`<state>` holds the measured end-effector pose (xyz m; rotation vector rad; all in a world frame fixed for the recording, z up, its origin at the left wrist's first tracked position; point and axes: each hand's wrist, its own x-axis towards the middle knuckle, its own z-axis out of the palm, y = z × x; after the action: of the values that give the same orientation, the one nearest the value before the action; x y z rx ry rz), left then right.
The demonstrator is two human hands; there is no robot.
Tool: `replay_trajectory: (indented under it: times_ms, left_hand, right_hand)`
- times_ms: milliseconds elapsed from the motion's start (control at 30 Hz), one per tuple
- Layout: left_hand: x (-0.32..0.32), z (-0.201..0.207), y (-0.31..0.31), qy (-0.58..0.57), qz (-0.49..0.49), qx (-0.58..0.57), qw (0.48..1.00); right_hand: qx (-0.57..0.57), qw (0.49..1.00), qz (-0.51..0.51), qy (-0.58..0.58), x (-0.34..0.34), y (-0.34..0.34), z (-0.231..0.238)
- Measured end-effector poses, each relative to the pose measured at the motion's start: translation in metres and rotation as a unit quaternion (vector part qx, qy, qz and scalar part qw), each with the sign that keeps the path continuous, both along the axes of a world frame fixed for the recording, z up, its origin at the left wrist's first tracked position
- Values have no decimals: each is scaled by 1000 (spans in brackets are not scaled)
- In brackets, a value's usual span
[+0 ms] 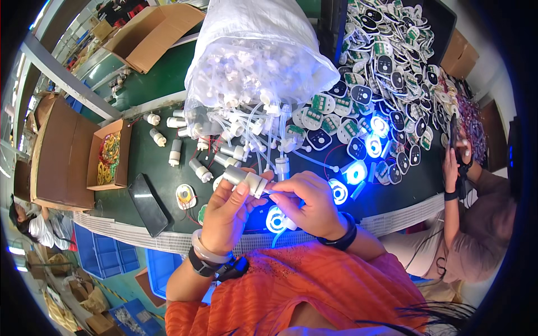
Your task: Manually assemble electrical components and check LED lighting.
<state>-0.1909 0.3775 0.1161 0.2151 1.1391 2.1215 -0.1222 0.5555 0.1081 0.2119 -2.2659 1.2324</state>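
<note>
My left hand [219,227] is closed around a small motor pump [244,181], a grey metal cylinder with a white plastic head, held tilted above the table. At the white end, my right hand [310,203] pinches with thumb and forefinger; what lies between those fingertips is too small to make out. Just beyond my hands, several similar pumps [175,152] lie loose on the dark green tabletop. White plastic fittings with clear tubes [255,120] spill toward me from a large white bag [255,33]. Round parts glowing blue-white [355,172] lie beside my right hand.
Many round-cornered circuit panels [386,73] are piled at the right. On the left are a black phone-like slab [148,204], a ring-shaped part with wires [185,196] and a cardboard box [93,162] of coloured rings. A co-worker's hands [457,159] are at the right edge.
</note>
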Motion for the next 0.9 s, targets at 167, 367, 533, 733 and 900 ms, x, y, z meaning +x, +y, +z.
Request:
replay_trajectory:
  times_ms: [167, 367, 533, 733, 900]
  left_hand:
    - [3, -5, 6, 42, 11, -17, 999]
    - [8, -2, 13, 33, 22, 17, 999]
    - [10, -6, 15, 79, 21, -8, 997]
    - [14, -7, 22, 116, 29, -23, 993]
    - [14, -6, 22, 158, 30, -51, 986]
  right_hand:
    - [-38, 999, -1, -3, 1, 0, -2]
    - [-156, 988, 5, -12, 0, -4, -9]
    - [-216, 975, 40, -28, 1, -3, -11]
    - [-198, 978, 41, -55, 5, 3, -10]
    - [-212, 971, 66, -90, 8, 8, -11]
